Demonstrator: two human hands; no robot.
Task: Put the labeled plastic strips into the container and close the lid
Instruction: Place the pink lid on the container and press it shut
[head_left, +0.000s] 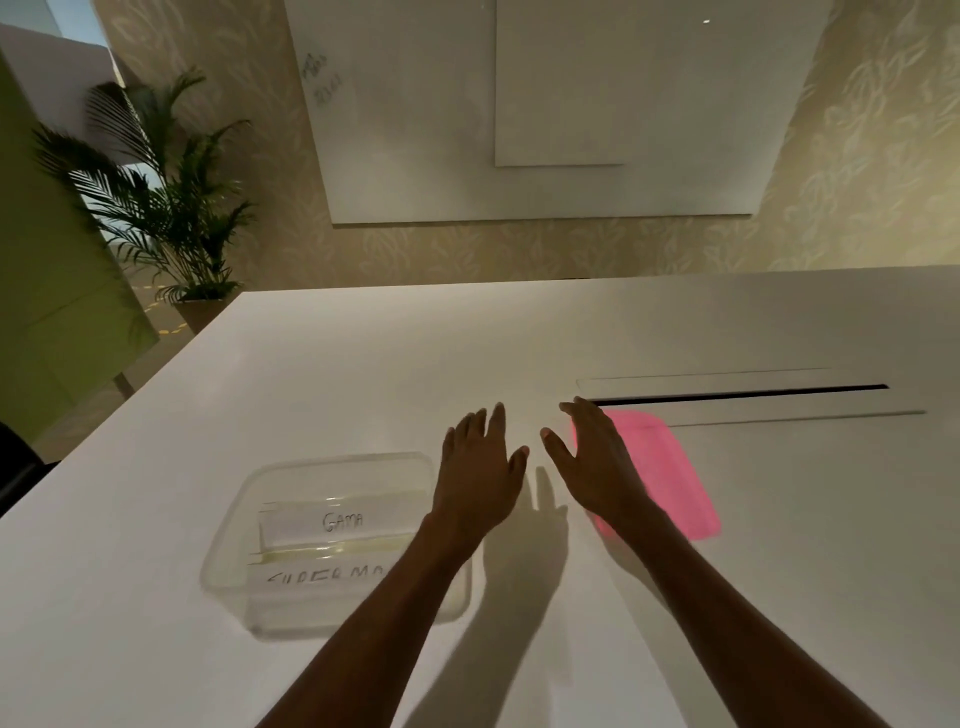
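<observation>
A clear plastic container (234, 525) stands open on the white table, near left. Inside it lie labeled plastic strips; one reads "GAMA" (332, 522), another (332, 576) shows part of "SUPERMA". A pink lid (670, 478) lies flat on the table to the right of the container. My left hand (480, 467) hovers palm down with fingers spread, beside the container's far right corner, and my left forearm crosses over that side. My right hand (589, 457) is spread open over the lid's left edge, hiding part of it. Neither hand holds anything.
The white table (363, 364) has a long cable slot (737, 395) at the right, just beyond the lid. A potted palm (156, 208) stands past the table's far left corner. A whiteboard (545, 104) hangs on the patterned wall behind.
</observation>
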